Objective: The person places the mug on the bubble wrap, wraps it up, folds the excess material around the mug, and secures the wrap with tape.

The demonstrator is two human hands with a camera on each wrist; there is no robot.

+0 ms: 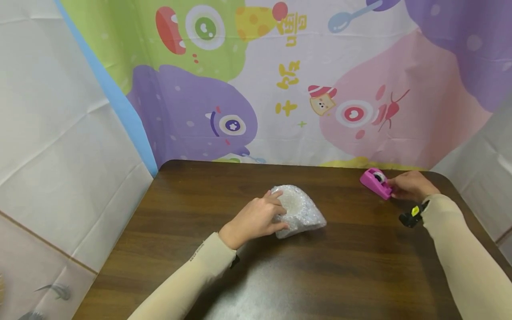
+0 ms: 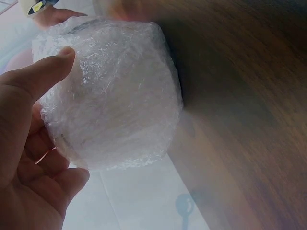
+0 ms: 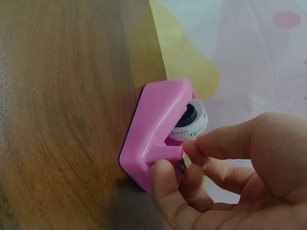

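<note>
A bundle in clear bubble wrap (image 1: 306, 213) sits on the dark wooden table, its right end tapering to a corner. My left hand (image 1: 260, 218) grips its left side, with the thumb on one face and the other fingers curled behind, as the left wrist view shows. What the wrap (image 2: 120, 96) covers cannot be made out. Near the table's back right corner stands a pink tape dispenser (image 1: 375, 183) with a white roll of tape (image 3: 192, 125) on a black hub. The right hand (image 1: 412, 186) pinches the dispenser's front end by the cutter; any tape strip is hidden between the fingertips.
The brown wooden table (image 1: 344, 271) has rounded back corners. Behind it hangs a cartoon-monster curtain (image 1: 280, 129), which meets the back edge. White sheets (image 1: 68, 111) hang at the left and right sides. A black band with a yellow mark (image 1: 414, 214) is on the right wrist.
</note>
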